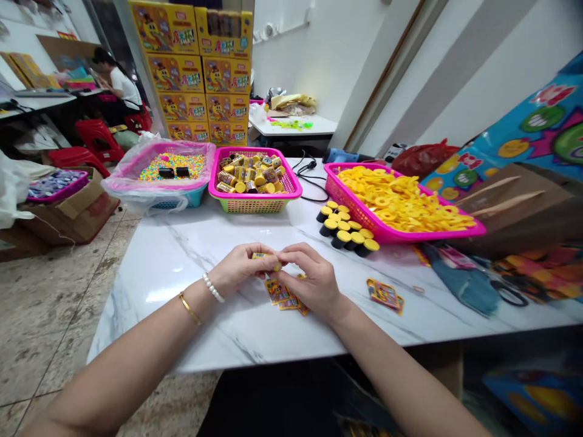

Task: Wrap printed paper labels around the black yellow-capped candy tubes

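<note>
Between the fingertips of my left hand (241, 267) is a small yellow-labelled tub (260, 255), lying on its side with its yellow end towards the right. My right hand (314, 276) meets it there, thumb and fingers pinched at that end; the exact contact is partly hidden. Beneath my hands, several printed yellow labels (279, 294) lie fanned on the table, partly covered by my right hand. Farther right sits another small stack of labels (385, 295). A group of black tubs with yellow lids (341, 238) stands upright beyond my right hand.
A pink basket of labelled tubs (294, 189) stands at the back. Left of it, a plastic-lined tray (207, 152) holds coloured beads and two black tubs. At right are a basket of yellow rings (473, 230) and scissors (510, 294). Stacked cartons (182, 73) rise behind; a person (125, 88) sits far left.
</note>
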The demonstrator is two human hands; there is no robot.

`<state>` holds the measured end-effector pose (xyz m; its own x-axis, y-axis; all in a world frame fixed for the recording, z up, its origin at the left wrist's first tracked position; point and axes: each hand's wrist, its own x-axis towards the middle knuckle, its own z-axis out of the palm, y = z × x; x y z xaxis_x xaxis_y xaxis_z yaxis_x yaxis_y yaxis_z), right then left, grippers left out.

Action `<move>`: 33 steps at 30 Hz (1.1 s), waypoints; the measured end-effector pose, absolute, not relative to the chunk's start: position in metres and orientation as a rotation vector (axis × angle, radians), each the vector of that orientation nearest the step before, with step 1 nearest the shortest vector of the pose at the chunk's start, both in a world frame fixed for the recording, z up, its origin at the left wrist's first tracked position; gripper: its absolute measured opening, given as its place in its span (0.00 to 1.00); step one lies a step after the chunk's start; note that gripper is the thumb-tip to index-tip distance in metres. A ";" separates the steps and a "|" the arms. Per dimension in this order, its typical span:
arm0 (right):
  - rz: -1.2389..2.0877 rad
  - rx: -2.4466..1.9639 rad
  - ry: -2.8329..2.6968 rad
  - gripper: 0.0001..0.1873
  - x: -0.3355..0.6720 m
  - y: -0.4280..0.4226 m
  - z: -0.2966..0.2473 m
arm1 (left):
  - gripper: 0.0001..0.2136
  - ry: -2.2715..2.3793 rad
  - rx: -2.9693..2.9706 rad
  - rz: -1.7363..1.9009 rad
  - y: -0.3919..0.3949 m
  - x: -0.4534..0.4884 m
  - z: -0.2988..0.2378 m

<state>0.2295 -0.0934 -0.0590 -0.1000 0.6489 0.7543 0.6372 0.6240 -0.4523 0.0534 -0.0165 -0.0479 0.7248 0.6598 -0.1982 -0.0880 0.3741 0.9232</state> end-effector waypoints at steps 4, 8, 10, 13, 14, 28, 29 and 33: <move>0.033 -1.111 -1.753 0.13 0.231 -0.095 -0.057 | 0.24 0.659 1.120 0.388 -0.007 0.044 -0.041; 0.197 -1.187 -1.713 0.13 0.233 -0.098 -0.056 | 0.20 0.672 1.213 0.431 -0.004 0.044 -0.045; 0.331 -1.248 -1.602 0.12 0.232 -0.100 -0.058 | 0.19 0.663 1.270 0.458 -0.007 0.047 -0.047; 0.586 -1.318 -1.355 0.14 0.229 -0.099 -0.063 | 0.15 0.622 1.416 0.568 -0.011 0.050 -0.048; 0.670 -1.328 -1.284 0.15 0.228 -0.098 -0.064 | 0.13 0.618 1.485 0.615 -0.012 0.051 -0.047; 1.306 -1.119 -1.098 0.19 0.238 -0.093 -0.064 | 0.26 0.598 1.183 0.442 -0.010 0.048 -0.052; 1.310 -1.114 -1.083 0.21 0.237 -0.093 -0.064 | 0.25 0.574 1.174 0.446 -0.011 0.048 -0.052; 1.358 -1.068 -1.123 0.20 0.237 -0.094 -0.063 | 0.24 0.575 1.196 0.459 -0.014 0.049 -0.051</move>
